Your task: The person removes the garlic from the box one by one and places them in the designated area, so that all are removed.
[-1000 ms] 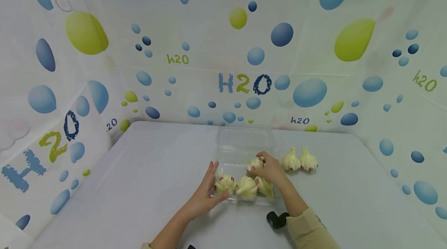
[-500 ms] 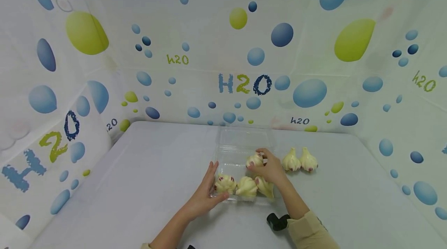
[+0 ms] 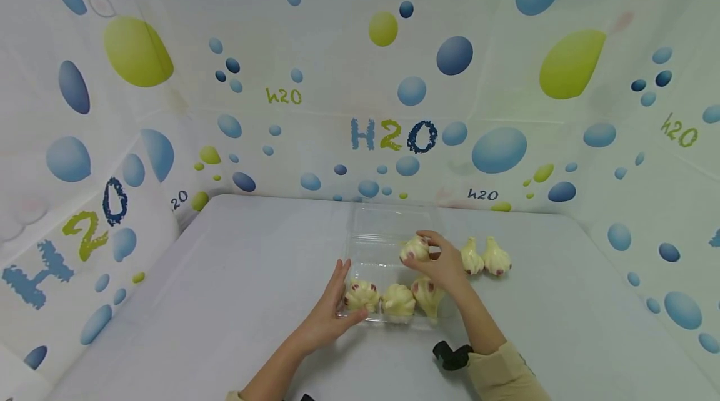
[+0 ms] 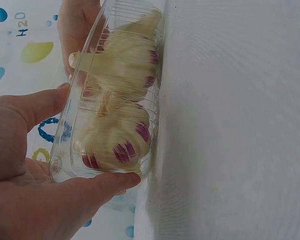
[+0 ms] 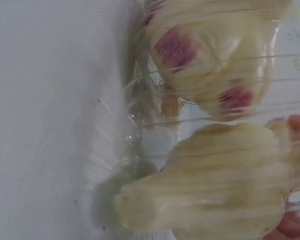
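Note:
In the head view, a clear plastic container (image 3: 368, 258) with a hinged lid lies open on the table. Three cream garlic bulbs with purple patches line its front: the left bulb (image 3: 362, 296), the middle bulb (image 3: 398, 302) and the right bulb (image 3: 429, 296). My left hand (image 3: 330, 310) holds the container's front left corner, thumb along the front wall, fingers on the left side. My right hand (image 3: 444, 262) pinches another garlic bulb (image 3: 414, 250) over the back right of the container. Through the ribbed wall, the right wrist view shows a bulb (image 5: 225, 185) close up.
Two more garlic bulbs stand on the white table (image 3: 253, 263) to the right: one bulb (image 3: 471, 256) partly behind my right hand, another bulb (image 3: 497, 257) beside it. A black device (image 3: 452, 356) sits by my right wrist. A patterned curtain (image 3: 337, 64) encloses the back and sides.
My right hand has moved the pinched bulb slightly back and to the right. The front right bulb has turned, its stem now pointing more straight toward the front. My left hand stays still.

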Tool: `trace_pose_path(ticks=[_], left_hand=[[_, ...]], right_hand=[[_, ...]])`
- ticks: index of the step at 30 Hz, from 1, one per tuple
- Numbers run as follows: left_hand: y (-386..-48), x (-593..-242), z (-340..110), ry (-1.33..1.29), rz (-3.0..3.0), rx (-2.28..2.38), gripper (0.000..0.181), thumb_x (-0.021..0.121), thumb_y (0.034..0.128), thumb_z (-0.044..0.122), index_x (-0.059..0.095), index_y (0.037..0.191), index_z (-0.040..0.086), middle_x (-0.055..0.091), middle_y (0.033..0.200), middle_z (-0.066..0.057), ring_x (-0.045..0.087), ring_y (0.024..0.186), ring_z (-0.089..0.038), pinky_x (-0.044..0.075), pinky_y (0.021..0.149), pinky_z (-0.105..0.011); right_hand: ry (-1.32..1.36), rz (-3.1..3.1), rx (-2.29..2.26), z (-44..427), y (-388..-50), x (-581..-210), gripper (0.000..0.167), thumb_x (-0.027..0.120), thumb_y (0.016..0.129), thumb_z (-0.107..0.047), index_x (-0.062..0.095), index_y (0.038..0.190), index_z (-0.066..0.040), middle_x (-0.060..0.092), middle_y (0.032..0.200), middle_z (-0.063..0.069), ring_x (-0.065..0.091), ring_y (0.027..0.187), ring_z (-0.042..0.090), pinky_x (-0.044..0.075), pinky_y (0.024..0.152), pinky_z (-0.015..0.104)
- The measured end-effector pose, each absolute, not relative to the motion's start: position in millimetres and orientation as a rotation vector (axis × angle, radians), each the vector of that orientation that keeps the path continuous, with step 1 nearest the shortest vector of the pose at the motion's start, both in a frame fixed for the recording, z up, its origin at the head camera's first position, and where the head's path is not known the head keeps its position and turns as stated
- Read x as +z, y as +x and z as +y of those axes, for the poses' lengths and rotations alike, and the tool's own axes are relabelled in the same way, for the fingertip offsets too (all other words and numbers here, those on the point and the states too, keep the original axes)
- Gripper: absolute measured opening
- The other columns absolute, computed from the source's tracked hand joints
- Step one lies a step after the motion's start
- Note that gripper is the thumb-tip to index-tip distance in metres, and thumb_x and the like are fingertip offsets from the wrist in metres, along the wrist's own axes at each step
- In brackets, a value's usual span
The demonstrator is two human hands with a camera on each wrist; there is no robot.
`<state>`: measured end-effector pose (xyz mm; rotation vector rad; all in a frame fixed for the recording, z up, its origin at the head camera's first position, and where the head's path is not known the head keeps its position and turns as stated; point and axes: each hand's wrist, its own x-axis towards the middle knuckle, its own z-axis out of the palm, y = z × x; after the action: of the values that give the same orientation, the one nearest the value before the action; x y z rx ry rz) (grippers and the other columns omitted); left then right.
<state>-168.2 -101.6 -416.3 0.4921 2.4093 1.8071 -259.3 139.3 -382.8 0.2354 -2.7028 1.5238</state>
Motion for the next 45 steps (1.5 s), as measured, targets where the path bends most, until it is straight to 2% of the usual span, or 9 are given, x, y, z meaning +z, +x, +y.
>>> trace_pose_path(ticks=[8, 13, 21, 25, 31, 35, 39, 45], left_hand=[[-167.6, -411.5, -98.0, 0.472, 2.425, 1.794, 0.090, 0.067, 0.0847, 0.019, 0.002, 0.148, 0.019, -0.015, 0.150, -0.015, 0.007, 0.133, -0.043, 0.025, 0.100, -0.058], [-167.5, -410.1, -96.1, 0.460, 2.416, 1.798, 0.090, 0.066, 0.0848, 0.019, 0.002, 0.148, 0.020, -0.015, 0.150, -0.014, 0.009, 0.133, -0.042, 0.024, 0.101, -0.057], [-167.7, -410.5, -96.0, 0.469, 2.410, 1.797, 0.090, 0.065, 0.0856, 0.018, 0.001, 0.148, 0.019, -0.016, 0.150, -0.016, 0.009, 0.133, -0.043, 0.023, 0.102, -0.055], [-167.8, -410.4, -95.8, 0.473, 2.406, 1.798, 0.090, 0.065, 0.0858, 0.018, 0.000, 0.148, 0.019, -0.017, 0.150, -0.016, 0.009, 0.133, -0.043, 0.023, 0.102, -0.055], [-168.1, -410.5, -95.8, 0.474, 2.407, 1.800, 0.090, 0.066, 0.0855, 0.018, 0.001, 0.148, 0.019, -0.016, 0.150, -0.015, 0.009, 0.133, -0.042, 0.023, 0.102, -0.054], [-168.2, -411.6, -97.2, 0.472, 2.412, 1.797, 0.090, 0.066, 0.0852, 0.019, 0.001, 0.148, 0.020, -0.016, 0.150, -0.014, 0.009, 0.133, -0.042, 0.022, 0.103, -0.055], [-168.1, -412.4, -98.4, 0.474, 2.412, 1.797, 0.090, 0.066, 0.0852, 0.019, 0.001, 0.148, 0.020, -0.016, 0.150, -0.014, 0.009, 0.134, -0.041, 0.022, 0.103, -0.055], [-167.7, -413.0, -100.2, 0.487, 2.400, 1.804, 0.090, 0.066, 0.0854, 0.018, 0.001, 0.148, 0.019, -0.016, 0.150, -0.016, 0.009, 0.133, -0.043, 0.023, 0.101, -0.057]], right_hand=[[0.265, -2.649, 1.585, 145.8, -257.9, -374.2, 0.063, 0.081, 0.068, -0.028, 0.056, 0.125, -0.019, 0.053, 0.118, 0.015, 0.061, 0.083, 0.023, 0.050, 0.061, 0.028], [0.240, -2.647, 1.558, 149.3, -259.1, -370.9, 0.063, 0.081, 0.068, -0.029, 0.056, 0.125, -0.019, 0.053, 0.117, 0.013, 0.059, 0.082, 0.023, 0.049, 0.061, 0.028], [0.218, -2.629, 1.587, 156.7, -258.5, -372.2, 0.062, 0.080, 0.070, -0.030, 0.055, 0.125, -0.017, 0.049, 0.125, 0.012, 0.055, 0.101, 0.034, 0.052, 0.076, 0.038], [0.223, -2.593, 1.588, 161.5, -259.5, -372.4, 0.062, 0.080, 0.070, -0.029, 0.055, 0.125, -0.014, 0.048, 0.127, 0.011, 0.056, 0.101, 0.033, 0.051, 0.080, 0.038], [0.162, -2.551, 1.615, 169.9, -260.0, -369.1, 0.064, 0.081, 0.069, -0.029, 0.055, 0.126, -0.014, 0.047, 0.122, 0.011, 0.058, 0.094, 0.031, 0.051, 0.070, 0.025], [0.107, -2.536, 1.609, 175.3, -260.0, -366.8, 0.067, 0.082, 0.068, -0.029, 0.054, 0.127, -0.014, 0.049, 0.119, 0.011, 0.057, 0.094, 0.028, 0.048, 0.068, 0.018], [0.090, -2.504, 1.605, 181.1, -259.9, -364.4, 0.069, 0.082, 0.067, -0.025, 0.053, 0.129, -0.012, 0.051, 0.117, 0.011, 0.057, 0.094, 0.029, 0.047, 0.066, 0.016], [0.084, -2.481, 1.626, 189.5, -259.2, -363.4, 0.070, 0.083, 0.067, -0.024, 0.052, 0.129, -0.014, 0.050, 0.120, 0.010, 0.057, 0.093, 0.029, 0.049, 0.061, 0.020]])
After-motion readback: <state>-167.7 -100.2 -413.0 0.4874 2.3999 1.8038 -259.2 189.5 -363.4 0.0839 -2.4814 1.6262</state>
